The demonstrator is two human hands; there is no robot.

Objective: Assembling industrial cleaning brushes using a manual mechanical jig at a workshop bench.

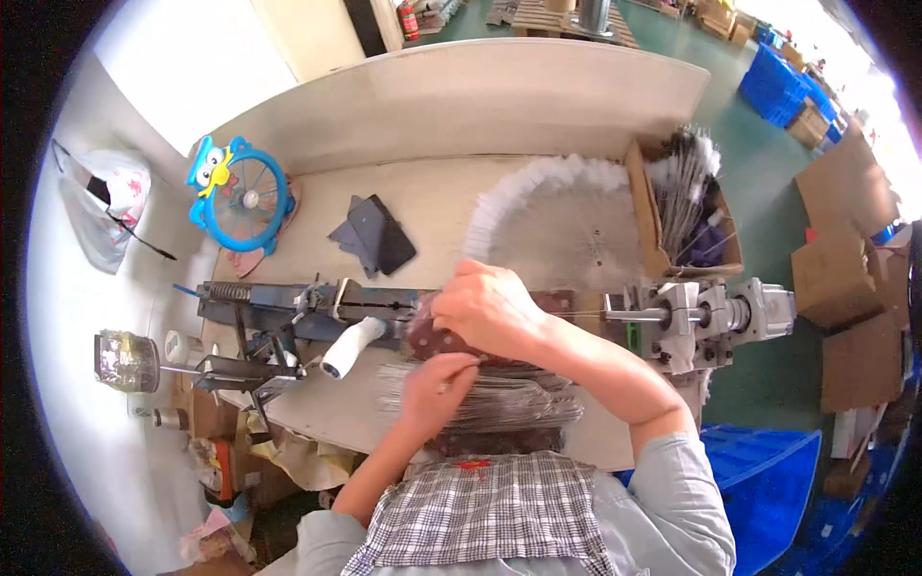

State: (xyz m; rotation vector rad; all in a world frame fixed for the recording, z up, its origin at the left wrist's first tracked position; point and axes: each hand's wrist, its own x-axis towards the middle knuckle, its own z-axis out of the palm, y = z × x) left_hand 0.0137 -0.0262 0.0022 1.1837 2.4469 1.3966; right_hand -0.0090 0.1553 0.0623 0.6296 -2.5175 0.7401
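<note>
Pale tabletop [322,206], backed by an upright panel [461,101], carries a dark-red dotted cloth [432,341] at mid-length, toward its near edge. Over it the right grip [495,307] curls, fingertips down; the left grip [432,398] bends in at the cloth's near side. I cannot tell whether either pinches anything. Keeping the wire bundle [499,408] by the near edge parallel, and sleeves clear of the white-tipped fan [547,178] farther back, should prevent snags.

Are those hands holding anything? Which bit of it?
I can't tell; any hold is hidden. The right hand is over dotted maroon cloth; the left hand is by thin wires.
</note>
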